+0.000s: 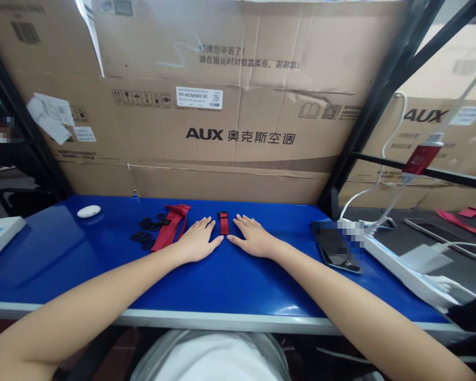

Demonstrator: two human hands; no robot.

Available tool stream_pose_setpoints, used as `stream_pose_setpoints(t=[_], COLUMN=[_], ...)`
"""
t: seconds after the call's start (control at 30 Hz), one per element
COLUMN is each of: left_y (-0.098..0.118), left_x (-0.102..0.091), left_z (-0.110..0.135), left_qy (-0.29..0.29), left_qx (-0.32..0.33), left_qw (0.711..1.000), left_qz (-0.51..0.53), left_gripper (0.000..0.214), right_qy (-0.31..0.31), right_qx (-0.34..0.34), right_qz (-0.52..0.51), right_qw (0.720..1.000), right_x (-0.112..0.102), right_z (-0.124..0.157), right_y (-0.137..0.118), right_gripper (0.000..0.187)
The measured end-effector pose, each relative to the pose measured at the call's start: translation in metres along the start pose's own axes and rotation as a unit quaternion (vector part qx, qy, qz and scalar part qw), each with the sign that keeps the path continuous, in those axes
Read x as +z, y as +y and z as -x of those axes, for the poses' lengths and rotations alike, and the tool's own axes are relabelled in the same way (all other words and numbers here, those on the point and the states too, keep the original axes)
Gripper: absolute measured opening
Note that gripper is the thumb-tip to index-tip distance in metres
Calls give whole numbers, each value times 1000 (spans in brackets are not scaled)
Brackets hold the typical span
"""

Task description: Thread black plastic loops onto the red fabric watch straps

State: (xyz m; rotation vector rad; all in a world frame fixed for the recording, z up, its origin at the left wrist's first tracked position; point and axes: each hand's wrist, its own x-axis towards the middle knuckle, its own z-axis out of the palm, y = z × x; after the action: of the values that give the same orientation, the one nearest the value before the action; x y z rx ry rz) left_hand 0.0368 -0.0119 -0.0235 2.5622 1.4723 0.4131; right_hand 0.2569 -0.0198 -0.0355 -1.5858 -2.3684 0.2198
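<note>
My left hand (197, 239) lies flat on the blue table, fingers stretched out, holding nothing. Palm down as well, my right hand (254, 236) rests opposite it with its fingers apart. Between the two hands is a short red strap with a black buckle (224, 223); the buckle is at its far end, and both thumbs point toward its near end. Just left of my left hand sit several red webbing straps (170, 227) in a pile, partly hidden by that hand. Beside them are several loose black plastic buckles (144, 238).
Cardboard with printing (238, 159) walls off the table's (238, 291) back. On the right are a dark phone (339, 251) and a white power strip (408, 270) with cables. A white oval object (89, 211) and a white box (2, 238) are left. Another person (8, 153) sits far left.
</note>
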Motion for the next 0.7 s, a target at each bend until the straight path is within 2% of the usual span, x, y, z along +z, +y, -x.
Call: stream_pose_setpoints(t=[0.23, 0.33, 0.43, 0.5, 0.53, 0.6, 0.7], left_y=[4, 15, 19, 12, 5, -9, -22], left_x=[2, -5, -22, -33, -37, -42, -44], left_z=[2, 10, 14, 13, 11, 7, 3], left_qy=[1, 83, 187, 214, 208, 159, 86], left_qx=[4, -2, -40, -89, -114, -143, -140], left_qw=[998, 987, 958, 940, 935, 936, 943], left_qz=[-56, -140, -215, -250, -263, -281, -289], left_gripper=[70, 58, 49, 50, 51, 45, 33], right_qy=[2, 27, 62, 65, 63, 62, 60], right_qx=[-2, -19, -117, -174, -183, -166, -87], right_qz=[8, 17, 28, 38, 45, 57, 71], right_qw=[1000, 999, 991, 982, 980, 983, 992], right_x=[0, -1, -5, -8, -10, -15, -25], right_z=[0, 2, 4, 5, 5, 4, 2], right_y=[1, -3, -12, -17, -19, -15, 8], right_gripper=[88, 81, 61, 49, 45, 40, 36])
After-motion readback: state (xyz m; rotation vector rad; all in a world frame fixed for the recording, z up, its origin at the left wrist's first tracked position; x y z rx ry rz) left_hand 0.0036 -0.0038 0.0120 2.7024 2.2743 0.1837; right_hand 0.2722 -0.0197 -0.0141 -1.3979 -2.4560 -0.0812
